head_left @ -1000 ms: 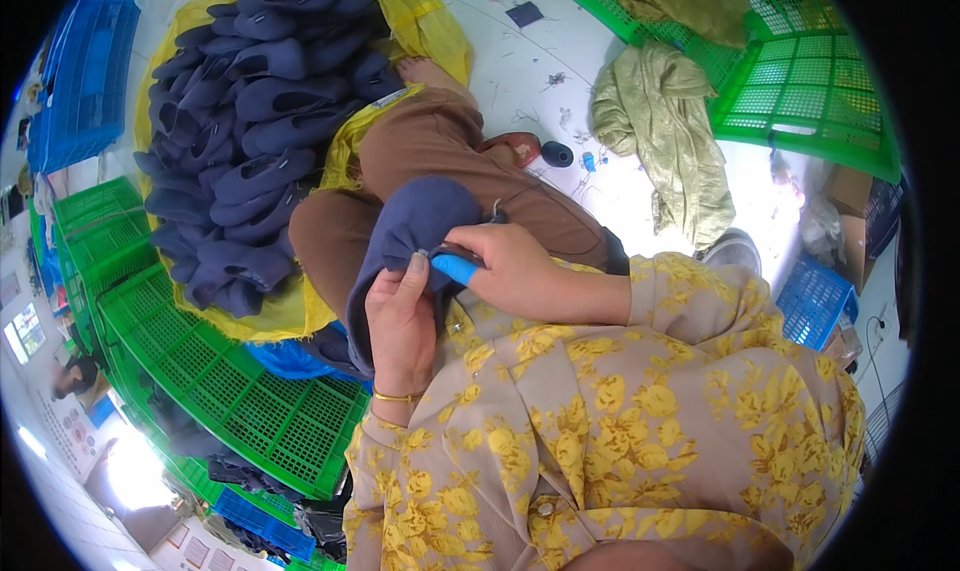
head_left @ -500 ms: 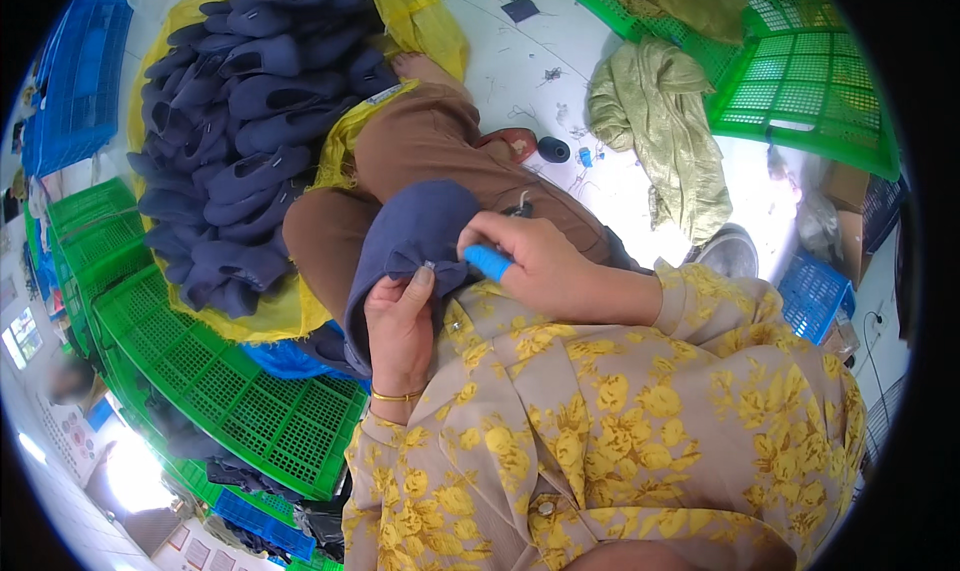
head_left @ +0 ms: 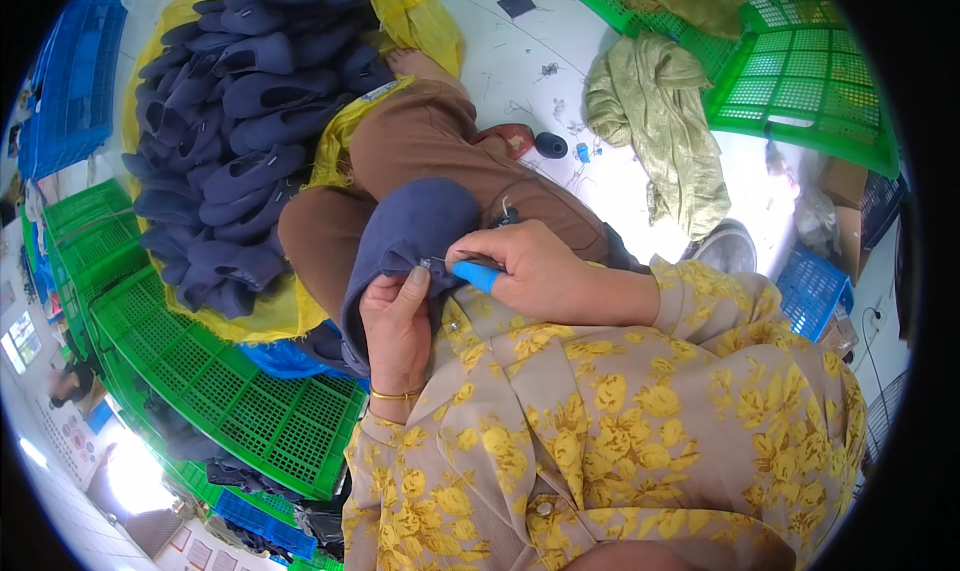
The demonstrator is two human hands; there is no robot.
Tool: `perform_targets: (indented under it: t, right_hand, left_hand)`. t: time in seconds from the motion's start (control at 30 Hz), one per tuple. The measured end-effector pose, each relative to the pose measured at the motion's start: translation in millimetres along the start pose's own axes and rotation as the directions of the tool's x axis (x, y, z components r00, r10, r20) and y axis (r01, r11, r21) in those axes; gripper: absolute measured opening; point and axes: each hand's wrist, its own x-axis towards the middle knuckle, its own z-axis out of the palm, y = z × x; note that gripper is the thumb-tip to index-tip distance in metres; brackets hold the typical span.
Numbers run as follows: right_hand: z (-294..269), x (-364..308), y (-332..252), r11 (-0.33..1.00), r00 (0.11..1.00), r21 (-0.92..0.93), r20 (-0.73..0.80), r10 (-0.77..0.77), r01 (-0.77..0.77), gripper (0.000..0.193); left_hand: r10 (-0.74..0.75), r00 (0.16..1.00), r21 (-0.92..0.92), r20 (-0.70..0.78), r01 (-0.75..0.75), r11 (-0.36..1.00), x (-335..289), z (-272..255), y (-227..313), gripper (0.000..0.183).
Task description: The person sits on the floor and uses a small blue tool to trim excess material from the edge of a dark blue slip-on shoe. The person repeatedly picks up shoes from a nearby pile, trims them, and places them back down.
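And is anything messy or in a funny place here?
Yes, the white tiled floor looks messy. Loose dark thread scraps and a small, dark, square piece lie scattered on it, like litter. A shiny, olive-green cloth lies crumpled there too, by the green plastic mesh basket, rather than folded away.

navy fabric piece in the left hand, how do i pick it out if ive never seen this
Start at the brown trousers, upper middle of the view. In front of them, the left hand grips the rounded navy fabric piece. Unlike the similar pieces heaped on yellow sheeting, this one is in hand.
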Motion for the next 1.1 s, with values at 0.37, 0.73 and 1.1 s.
perform_targets:
  t: [0.37,0.73,1.1]
  right_hand:
    - [-2,5,-8,0.997,1.000,-0.073,0.008,-0.023,0.023,0.016]
    - [17,10,12,0.986,0.986,-0.083,-0.064,-0.151,0.146,0.033]
    - [14,12,4,0.999,1.000,-0.046,-0.005,-0.022,0.022,0.027]
  left_hand:
    - [0.001,1.000,0.010,-0.008,-0.001,1.000,1,-2,0,0.020]
    - [-0.014,1.000,-0.038,0.010,0.014,0.999,2,1,4,0.019]
    - [0.014,1.000,-0.098,0.017,-0.012,0.995,1,-1,-2,0.021]
